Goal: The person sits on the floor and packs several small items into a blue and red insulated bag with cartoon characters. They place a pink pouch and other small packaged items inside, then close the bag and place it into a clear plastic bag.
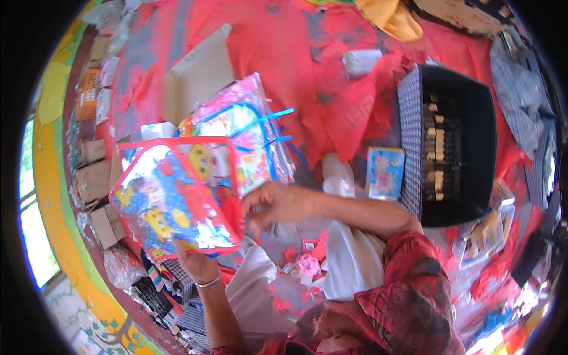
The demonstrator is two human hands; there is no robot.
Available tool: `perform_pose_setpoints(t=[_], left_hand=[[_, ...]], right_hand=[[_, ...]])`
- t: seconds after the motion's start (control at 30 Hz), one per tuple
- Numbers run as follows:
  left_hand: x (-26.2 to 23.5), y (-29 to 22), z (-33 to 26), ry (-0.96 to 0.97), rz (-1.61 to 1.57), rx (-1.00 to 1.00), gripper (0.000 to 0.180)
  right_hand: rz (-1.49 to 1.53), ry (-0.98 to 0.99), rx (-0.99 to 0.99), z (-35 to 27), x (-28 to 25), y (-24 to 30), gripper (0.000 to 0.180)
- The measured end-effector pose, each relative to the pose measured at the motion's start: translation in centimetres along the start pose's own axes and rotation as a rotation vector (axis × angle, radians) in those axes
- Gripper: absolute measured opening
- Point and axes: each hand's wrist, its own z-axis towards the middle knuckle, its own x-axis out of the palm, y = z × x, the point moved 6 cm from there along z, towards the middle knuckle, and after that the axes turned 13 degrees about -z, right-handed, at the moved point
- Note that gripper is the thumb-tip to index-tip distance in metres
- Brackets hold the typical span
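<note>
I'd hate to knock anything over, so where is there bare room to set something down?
Mainly the red sheeting between the cardboard box and the small white package; below that package it looks rumpled. It's crowded along the left wall with cartons, and where the red-edged pouch overlaps a blue-trimmed item.

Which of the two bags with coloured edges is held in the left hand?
The red-edged bag, gripped by the left hand near its lower edge. The blue-edged bag, with blue straps, lies beyond it.
</note>
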Motion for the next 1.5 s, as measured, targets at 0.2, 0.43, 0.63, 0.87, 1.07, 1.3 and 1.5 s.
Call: perform_pose_setpoints(t=[0.2, 0.43, 0.63, 0.87, 1.07, 1.3, 1.5], left_hand=[[-1.4, -3.3, -0.4, 0.005, -0.128, -0.166, 0.050], [-4.1, -4.0, -0.9, -0.317, 0.223, 0.038, 0.054], [-3.3, -3.0, -0.4, -0.188, -0.073, -0.070, 0.056], [-2.6, -1.9, -0.5, -0.116, -0.042, -0.099, 0.051], [-3.5, -2.2, -0.2, -0.159, -0.017, -0.072, 0.049], [-4.5, -2.6, 0.2, -0.260, 0.039, 0.015, 0.047], [-3.7, -2.4, 0.0, -0.248, 0.032, -0.005, 0.046]], right_hand=[[-0.561, -1.104, 0.172, -4.6, -15.8, -6.0, 0.033], [-0.300, -1.335, 0.530, -9.2, -26.3, -14.6, 0.040], [-0.214, -1.879, 0.712, -21.5, -32.5, -13.3, 0.028], [-1.370, -1.223, 0.821, -11.2, -32.6, -3.9, 0.031], [-1.824, -0.902, 0.843, -5.3, -36.7, -2.3, 0.069], [-2.013, -0.763, 0.860, -5.3, -39.7, -4.0, 0.070], [-2.247, -0.814, 0.802, -5.2, -37.7, -5.5, 0.050]])
